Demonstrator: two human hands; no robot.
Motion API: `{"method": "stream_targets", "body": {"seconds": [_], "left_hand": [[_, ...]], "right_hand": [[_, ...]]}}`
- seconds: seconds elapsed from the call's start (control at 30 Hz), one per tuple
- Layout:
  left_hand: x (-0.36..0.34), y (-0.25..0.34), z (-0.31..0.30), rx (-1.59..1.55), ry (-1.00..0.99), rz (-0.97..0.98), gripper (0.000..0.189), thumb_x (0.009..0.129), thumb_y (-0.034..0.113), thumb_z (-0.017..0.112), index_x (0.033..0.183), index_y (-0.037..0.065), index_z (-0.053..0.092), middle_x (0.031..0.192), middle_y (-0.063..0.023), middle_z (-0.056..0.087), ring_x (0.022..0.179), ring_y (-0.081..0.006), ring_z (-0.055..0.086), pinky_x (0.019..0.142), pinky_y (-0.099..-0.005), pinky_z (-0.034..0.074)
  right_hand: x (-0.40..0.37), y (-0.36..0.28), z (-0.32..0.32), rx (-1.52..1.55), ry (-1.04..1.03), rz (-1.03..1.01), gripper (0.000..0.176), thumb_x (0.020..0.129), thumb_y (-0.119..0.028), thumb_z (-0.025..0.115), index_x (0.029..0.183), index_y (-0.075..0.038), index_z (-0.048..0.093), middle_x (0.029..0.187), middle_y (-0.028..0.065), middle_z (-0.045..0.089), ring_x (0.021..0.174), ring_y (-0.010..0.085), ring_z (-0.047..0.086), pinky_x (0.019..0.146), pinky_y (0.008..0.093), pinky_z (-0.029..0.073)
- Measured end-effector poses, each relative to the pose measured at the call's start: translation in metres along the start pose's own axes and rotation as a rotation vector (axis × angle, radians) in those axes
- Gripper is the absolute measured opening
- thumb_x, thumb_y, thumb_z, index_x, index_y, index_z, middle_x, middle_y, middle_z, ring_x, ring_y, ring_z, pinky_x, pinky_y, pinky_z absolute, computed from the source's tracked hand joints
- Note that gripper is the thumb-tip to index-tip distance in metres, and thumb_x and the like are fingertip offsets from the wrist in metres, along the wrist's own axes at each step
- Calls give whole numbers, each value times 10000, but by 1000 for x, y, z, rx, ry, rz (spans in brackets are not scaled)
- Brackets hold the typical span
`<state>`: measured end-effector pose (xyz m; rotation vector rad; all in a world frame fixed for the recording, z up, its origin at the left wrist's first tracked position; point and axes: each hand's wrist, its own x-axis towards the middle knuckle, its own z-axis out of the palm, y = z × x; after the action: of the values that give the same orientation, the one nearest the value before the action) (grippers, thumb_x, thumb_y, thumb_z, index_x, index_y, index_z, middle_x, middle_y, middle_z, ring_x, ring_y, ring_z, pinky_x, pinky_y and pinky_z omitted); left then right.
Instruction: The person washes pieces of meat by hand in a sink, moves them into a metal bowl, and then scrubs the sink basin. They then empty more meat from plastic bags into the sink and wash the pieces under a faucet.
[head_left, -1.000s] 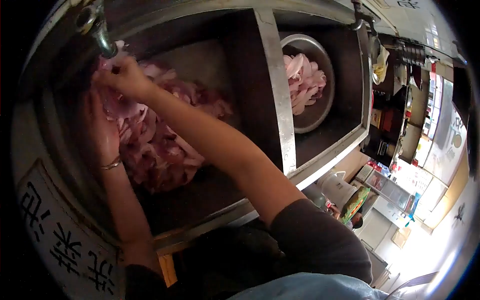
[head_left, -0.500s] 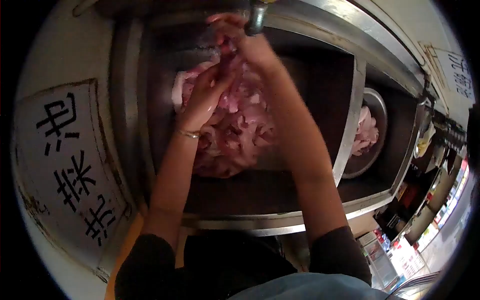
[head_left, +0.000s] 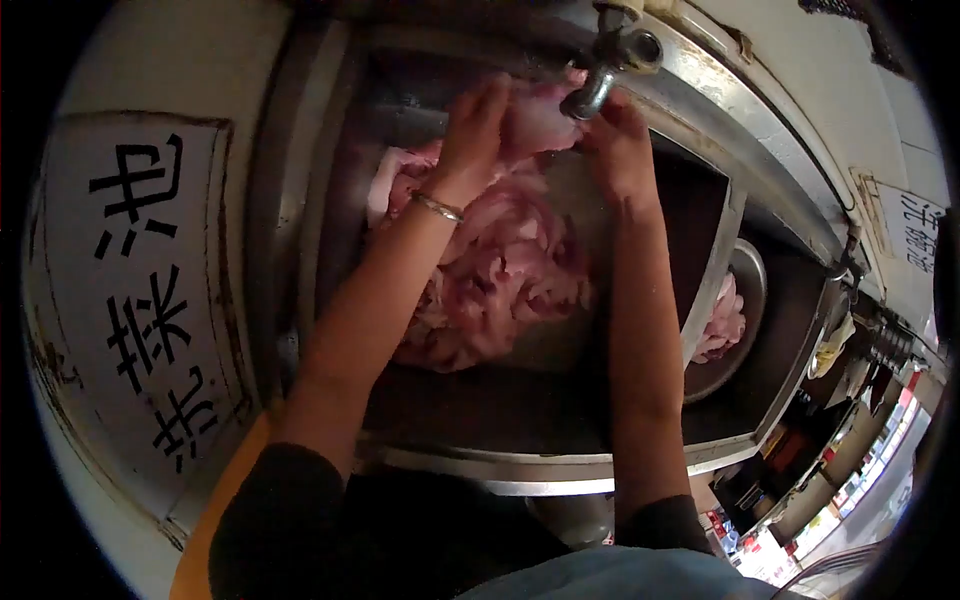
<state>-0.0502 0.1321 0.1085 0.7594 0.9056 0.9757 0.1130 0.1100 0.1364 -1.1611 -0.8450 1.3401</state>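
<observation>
Since 0.5 s ago both hands have lifted off the heap and now hold 1 piece of meat up under the tap. The left hand grasps the near end of that piece, fingers stretched along it, with a bracelet on the wrist. The right hand curls at the far end, just behind the spout; the tap hides its fingertips, so I cannot tell whether it grips. Below them the pile of meat lies in the left basin of the sink. In the right basin stands a bowl with more pink slices. A sign with black characters sits left of the sink.
</observation>
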Motion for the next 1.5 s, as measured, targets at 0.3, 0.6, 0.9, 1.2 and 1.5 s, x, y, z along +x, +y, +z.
{"method": "stream_targets", "body": {"seconds": [0.3,0.6,0.9,1.2,1.5], "left_hand": [[5,13,33,443,81,1,232,862,244,532,869,19,587,773,-63,569,698,-130,518,662,-272,431],[0,-45,-21,392,-229,35,230,842,222,557,940,15,578,783,-70,597,700,-80,508,614,-245,435],[11,-21,-16,276,-34,99,265,845,269,561,928,20,594,841,-30,590,735,-58,487,650,-226,428],[17,19,14,358,-351,85,279,842,272,554,939,16,609,700,-16,570,680,-54,482,615,-227,412],[23,-1,4,505,-343,468,278,841,206,538,1034,7,553,884,-56,579,831,-118,525,750,-272,443]], "right_hand": [[-16,-26,28,-456,194,0,137,831,-69,515,878,38,586,725,19,561,651,57,463,560,208,389],[-8,-29,28,243,192,94,204,867,-180,492,997,-30,538,910,81,569,796,216,581,744,351,477],[-26,-12,-19,540,175,136,405,848,-471,470,885,-74,536,848,32,554,803,177,542,721,315,448],[-29,7,2,-248,-135,199,225,831,-140,576,1001,1,533,810,11,558,740,91,504,648,257,431],[-30,-4,17,41,158,53,212,880,-248,486,939,-50,534,832,37,584,765,131,567,667,258,462]]}}
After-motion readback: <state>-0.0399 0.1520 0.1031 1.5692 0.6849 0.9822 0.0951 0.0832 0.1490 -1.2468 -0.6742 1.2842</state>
